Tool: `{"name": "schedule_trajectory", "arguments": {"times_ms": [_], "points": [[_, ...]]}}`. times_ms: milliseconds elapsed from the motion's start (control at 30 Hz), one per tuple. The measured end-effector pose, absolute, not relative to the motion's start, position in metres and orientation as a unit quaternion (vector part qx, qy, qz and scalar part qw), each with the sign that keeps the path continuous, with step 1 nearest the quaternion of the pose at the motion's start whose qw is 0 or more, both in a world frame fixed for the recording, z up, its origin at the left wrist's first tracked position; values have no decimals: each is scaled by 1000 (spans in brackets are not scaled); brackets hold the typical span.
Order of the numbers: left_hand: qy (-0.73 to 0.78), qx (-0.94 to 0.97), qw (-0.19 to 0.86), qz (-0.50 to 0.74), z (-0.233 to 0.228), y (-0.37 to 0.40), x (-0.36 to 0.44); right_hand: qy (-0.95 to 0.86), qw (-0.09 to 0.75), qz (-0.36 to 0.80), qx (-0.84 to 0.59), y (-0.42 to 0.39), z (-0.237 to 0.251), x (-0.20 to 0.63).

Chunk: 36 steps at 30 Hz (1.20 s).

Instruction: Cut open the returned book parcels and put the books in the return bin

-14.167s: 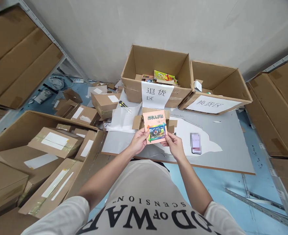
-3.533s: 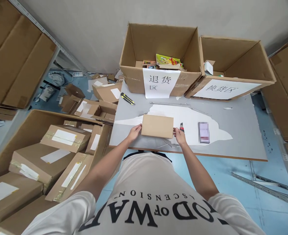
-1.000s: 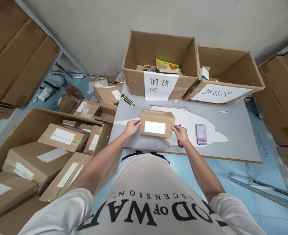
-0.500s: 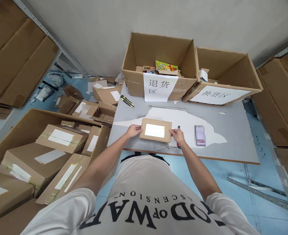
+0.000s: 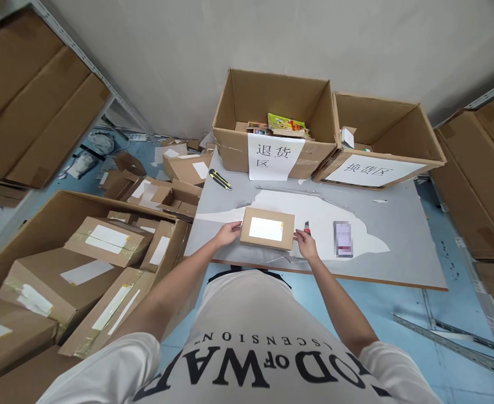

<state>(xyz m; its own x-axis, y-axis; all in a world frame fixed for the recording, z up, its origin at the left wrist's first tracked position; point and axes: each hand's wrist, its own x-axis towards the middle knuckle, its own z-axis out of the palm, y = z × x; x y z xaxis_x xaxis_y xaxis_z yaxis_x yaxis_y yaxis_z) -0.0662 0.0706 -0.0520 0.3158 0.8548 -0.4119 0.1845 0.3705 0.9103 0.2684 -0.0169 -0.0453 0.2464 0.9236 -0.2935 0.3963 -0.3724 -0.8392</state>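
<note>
A small brown cardboard box [image 5: 267, 241] with a white label lies flat on the table. At its left side is my left hand [image 5: 229, 233], fingers stretched toward the edge and no longer wrapped on it. Close by the right edge, my right hand [image 5: 306, 244] has its fingers a little apart; whether the fingertips touch the cardboard I cannot tell. A red utility knife [image 5: 308, 228] lies just beyond my right hand, partly hidden by it. Farther right is a phone [image 5: 343, 239] with a blurred screen.
Two open cartons with paper signs, a left carton [image 5: 230, 147] holding booklets and a right carton [image 5: 429, 147], stand at the table's back. A yellow-black cutter [image 5: 220, 179] lies at the table's [image 5: 406, 224] left. A large carton [image 5: 61, 202] of labelled parcels stands left.
Both hands have loosened from the box's sides, and the right hand has shifted slightly, showing less of the red knife. The view has tilted a little; the box stays in place.
</note>
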Motion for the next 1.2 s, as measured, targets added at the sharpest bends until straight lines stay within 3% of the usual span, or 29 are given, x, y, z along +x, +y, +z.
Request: {"name": "schedule_trajectory", "arguments": {"times_ms": [233, 733, 1033, 1200], "points": [[489, 555, 625, 249, -59, 40, -67, -520, 261, 447, -679, -51, -52, 249], [413, 558, 655, 298, 0, 57, -60, -494, 394, 466, -619, -27, 14, 260], [509, 545, 587, 315, -1, 70, -44, -528, 248, 350, -733, 7, 22, 265], [550, 538, 559, 311, -12, 64, -41, -544, 221, 327, -741, 17, 9, 262]]}}
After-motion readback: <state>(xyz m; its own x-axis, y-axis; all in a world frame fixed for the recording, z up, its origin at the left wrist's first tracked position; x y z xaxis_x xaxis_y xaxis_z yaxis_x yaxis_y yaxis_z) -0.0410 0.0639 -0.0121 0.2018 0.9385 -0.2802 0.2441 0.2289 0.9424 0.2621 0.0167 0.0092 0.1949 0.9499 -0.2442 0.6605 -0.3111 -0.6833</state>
